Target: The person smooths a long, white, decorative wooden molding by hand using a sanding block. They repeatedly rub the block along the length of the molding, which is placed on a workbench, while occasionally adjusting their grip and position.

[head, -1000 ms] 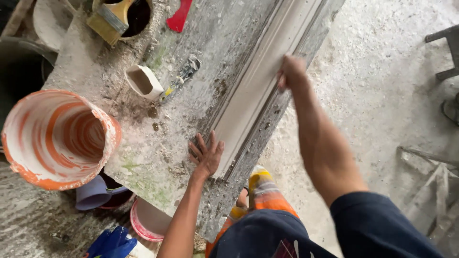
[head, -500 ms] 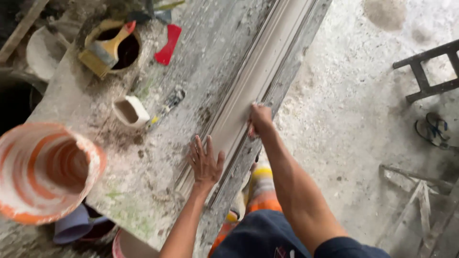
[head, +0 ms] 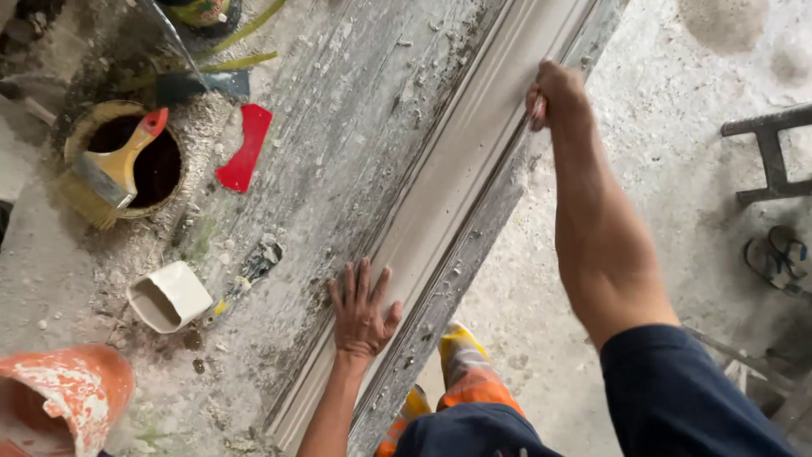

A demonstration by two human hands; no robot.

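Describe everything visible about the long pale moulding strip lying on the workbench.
The moulding strip is long, narrow and off-white, like cast plaster or cement, with stepped ridges running its length. It lies flat and diagonal along the right edge of the dusty grey workbench, its far end leaving the picture at the top. The surface looks smooth and clean beside the crusted bench. The left hand presses flat on its near part; the right hand grips its outer edge farther up.

Pale grey moulding strip (head: 440, 211), red scraper (head: 244, 152), white-spattered orange bucket (head: 72, 389), yellow-handled, red-tipped brush (head: 123, 165).
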